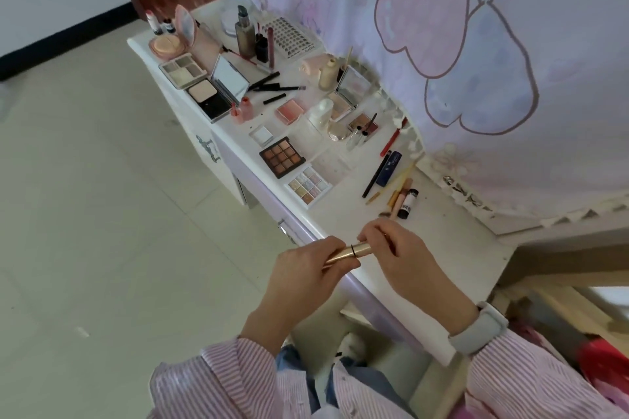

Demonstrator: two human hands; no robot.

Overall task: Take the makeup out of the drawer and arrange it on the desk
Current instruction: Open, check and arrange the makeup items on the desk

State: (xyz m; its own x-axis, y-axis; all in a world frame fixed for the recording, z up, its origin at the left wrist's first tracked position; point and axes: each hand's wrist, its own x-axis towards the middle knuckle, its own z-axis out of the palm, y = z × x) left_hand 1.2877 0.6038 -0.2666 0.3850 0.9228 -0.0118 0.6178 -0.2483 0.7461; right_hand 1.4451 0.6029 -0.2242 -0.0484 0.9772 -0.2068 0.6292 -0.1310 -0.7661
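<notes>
1. Gold metal lipstick tube is sitting between my hands above the white desk edge, at six o'clock.
2. My left hand is gripping its base; my right hand is pinching its cap.
3. I'm judging it best to be pressing straight.

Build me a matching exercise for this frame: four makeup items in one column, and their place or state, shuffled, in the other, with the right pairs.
Things:
1. gold tube
2. brown eyeshadow palette
3. pink cushion compact
4. black compact

Places or states:
A. far end of the desk, lid up
B. held between left hand and right hand
C. mid-desk, near the front edge, beside a pale shimmer palette
D. open, mirror raised, pale powder pan showing

Pairs: 1-B, 2-C, 3-A, 4-D
</notes>
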